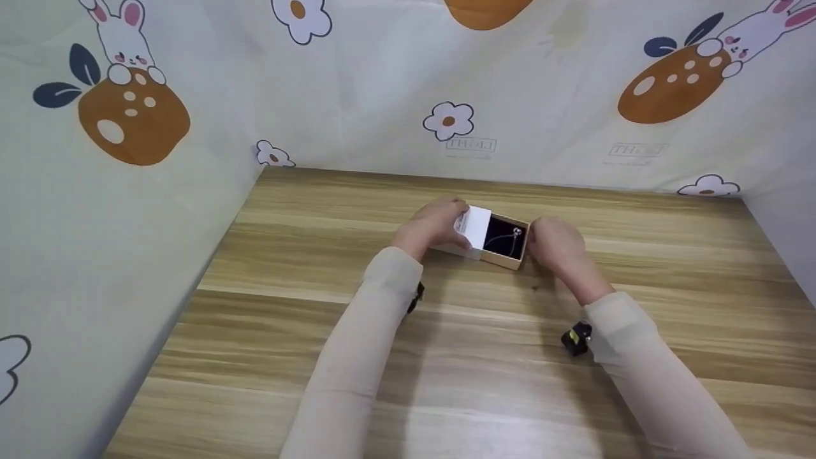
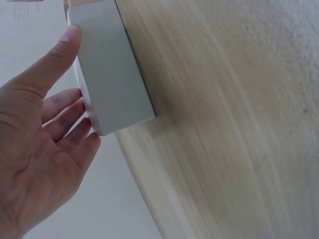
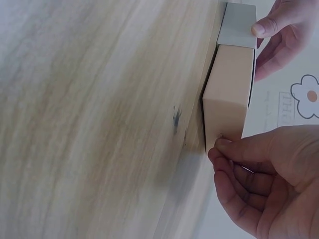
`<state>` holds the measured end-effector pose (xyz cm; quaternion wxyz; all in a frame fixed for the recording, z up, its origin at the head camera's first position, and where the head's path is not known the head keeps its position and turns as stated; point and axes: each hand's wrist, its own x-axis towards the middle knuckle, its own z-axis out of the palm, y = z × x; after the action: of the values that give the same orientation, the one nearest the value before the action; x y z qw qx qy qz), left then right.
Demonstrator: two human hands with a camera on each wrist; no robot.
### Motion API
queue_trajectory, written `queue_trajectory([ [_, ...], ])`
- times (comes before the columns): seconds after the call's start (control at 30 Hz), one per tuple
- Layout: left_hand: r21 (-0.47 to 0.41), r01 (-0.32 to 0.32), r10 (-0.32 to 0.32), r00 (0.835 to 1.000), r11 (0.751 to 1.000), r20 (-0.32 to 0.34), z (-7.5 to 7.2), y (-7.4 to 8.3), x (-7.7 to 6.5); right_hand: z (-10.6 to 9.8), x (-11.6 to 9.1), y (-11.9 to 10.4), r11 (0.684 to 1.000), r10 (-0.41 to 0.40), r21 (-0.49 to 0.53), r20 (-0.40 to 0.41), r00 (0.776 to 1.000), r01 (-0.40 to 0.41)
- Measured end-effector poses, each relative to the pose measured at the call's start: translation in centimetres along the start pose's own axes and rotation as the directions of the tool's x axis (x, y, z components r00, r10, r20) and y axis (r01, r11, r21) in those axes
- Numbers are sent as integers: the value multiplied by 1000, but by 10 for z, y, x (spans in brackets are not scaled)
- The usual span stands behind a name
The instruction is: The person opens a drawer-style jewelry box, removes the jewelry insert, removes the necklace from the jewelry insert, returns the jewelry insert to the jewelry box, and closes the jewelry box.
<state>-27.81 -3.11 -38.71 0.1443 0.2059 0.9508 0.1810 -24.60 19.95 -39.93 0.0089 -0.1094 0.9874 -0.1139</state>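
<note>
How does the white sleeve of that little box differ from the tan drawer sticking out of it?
The sleeve is white, while the drawer is tan with a dark lining. The sleeve's top is covered; the drawer's exposed part is open, showing a chain. The left hand grips the sleeve, while the right hand pinches at the drawer's outer end. Both are straight-edged parts of one box.

Faint boxed lettering "LIGHT" on the patterned backdrop, illegible small print on the white sleeve
</note>
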Motion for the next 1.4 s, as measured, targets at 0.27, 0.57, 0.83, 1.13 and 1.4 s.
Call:
queue_trajectory([
  [0.27,25,-16,16,1000,1000,1,5,8,4,2,-10,8,1000,23,20,21,1000,-23],
  [0.57,50,-30,29,999,998,19,5,8,5,2,-11,9,1000,9,2,1,1000,-9],
  [0.83,19,-25,25,1000,1000,5,3,4,0,3,-8,7,1000,1,6,12,1000,-1],
  [1.13,0,-19,19,1000,1000,-9,1,1,-2,2,-6,4,1000,-7,-18,16,1000,7],
  [1.4,1,-15,15,1000,1000,-10,-2,0,-3,-2,-5,3,999,-7,-35,-4,1000,7],
])
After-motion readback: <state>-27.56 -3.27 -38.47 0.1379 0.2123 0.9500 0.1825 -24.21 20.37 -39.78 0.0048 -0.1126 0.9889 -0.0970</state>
